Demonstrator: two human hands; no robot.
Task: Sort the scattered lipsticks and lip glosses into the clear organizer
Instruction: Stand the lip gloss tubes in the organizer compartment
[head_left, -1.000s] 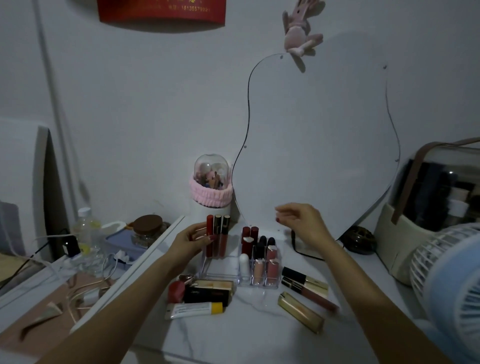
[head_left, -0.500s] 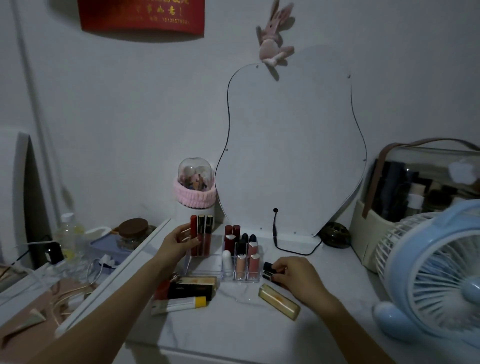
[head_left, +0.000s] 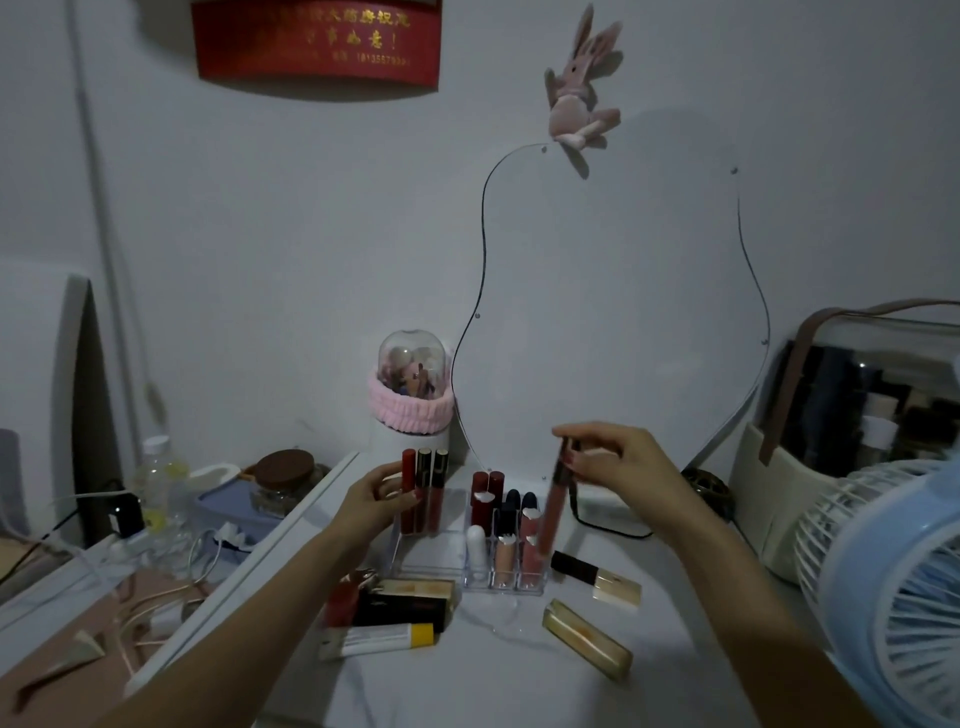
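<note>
White desktop, right hand pinching lip gloss over organizer, left hand gripping standing glosses.

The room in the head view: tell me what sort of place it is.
Most likely a bedroom vanity or dressing table at home. A wavy-edged mirror leans at the wall, a clear organizer holds lipsticks, and a cosmetics case stands at the right beside a small fan.
</note>
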